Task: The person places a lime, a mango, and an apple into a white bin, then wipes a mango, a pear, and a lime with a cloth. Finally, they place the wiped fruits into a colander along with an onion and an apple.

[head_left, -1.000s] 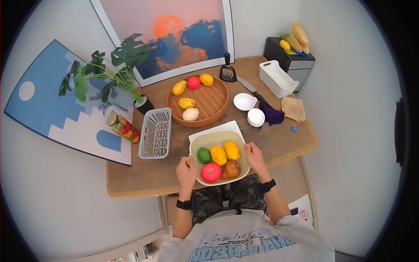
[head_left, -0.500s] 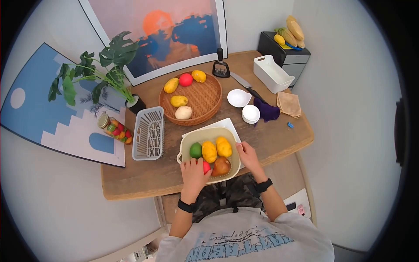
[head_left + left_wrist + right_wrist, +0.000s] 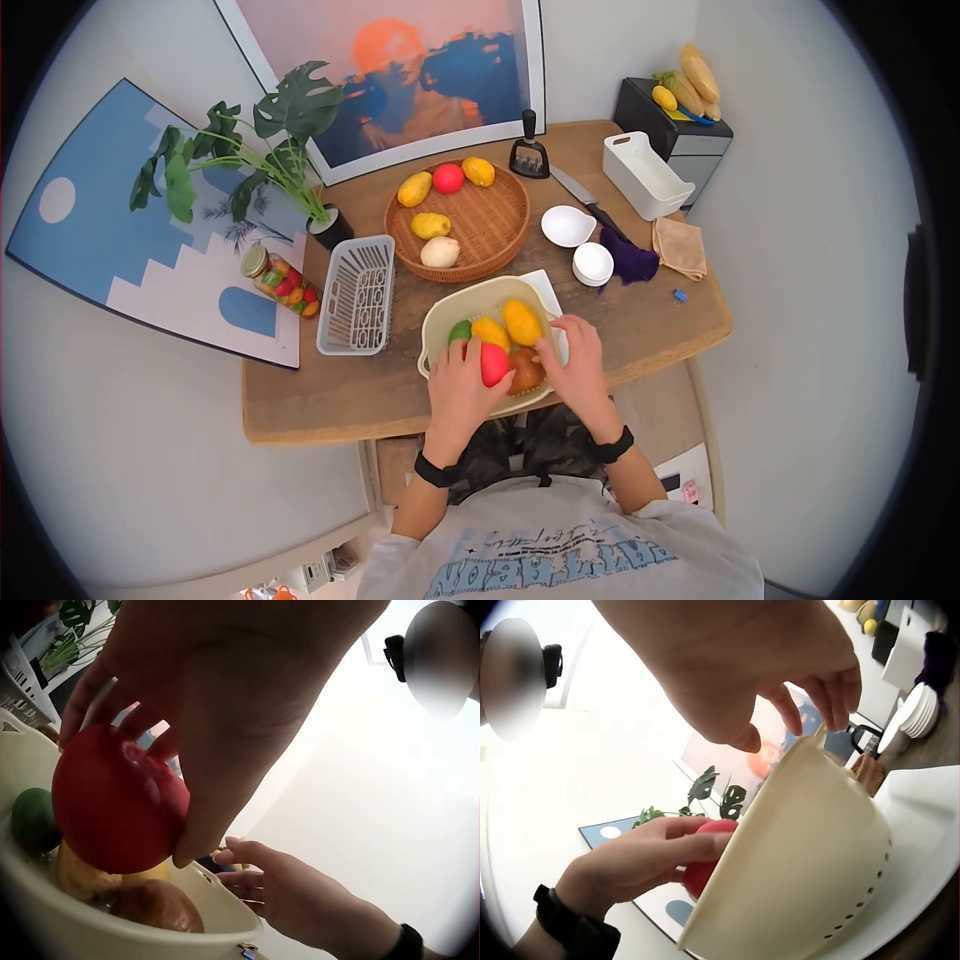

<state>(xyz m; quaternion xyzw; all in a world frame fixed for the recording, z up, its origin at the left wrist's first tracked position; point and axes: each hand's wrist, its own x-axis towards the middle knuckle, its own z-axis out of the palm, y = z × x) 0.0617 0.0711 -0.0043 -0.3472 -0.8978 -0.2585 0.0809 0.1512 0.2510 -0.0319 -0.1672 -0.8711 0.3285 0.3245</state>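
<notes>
In the head view, a cream colander [image 3: 437, 330] holds a green fruit [image 3: 460, 331], yellow mangoes [image 3: 522, 322] and a brown pear [image 3: 526, 371]. The left hand [image 3: 460, 395] grips a red round fruit [image 3: 494, 364], fingers and thumb curled round it; in the left wrist view the red fruit [image 3: 112, 799] is over the other fruit. At the colander's right side, the right hand [image 3: 582, 375] has its fingers spread and loosely bent, holding nothing. The right wrist view shows that hand [image 3: 757, 667] just above the rim of the colander [image 3: 795, 855].
A wicker tray [image 3: 480, 235] with several fruits stands behind the colander. Left are a grey basket [image 3: 357, 300], a jar [image 3: 280, 282] and a potted plant [image 3: 328, 226]. Right are white bowls [image 3: 593, 264], a purple cloth [image 3: 630, 258], a knife [image 3: 585, 196] and a white bin [image 3: 645, 176].
The left hand has left the colander's left side and now grips the red fruit, raised from its earlier spot. The right hand has let go of the rim and moved inward.
</notes>
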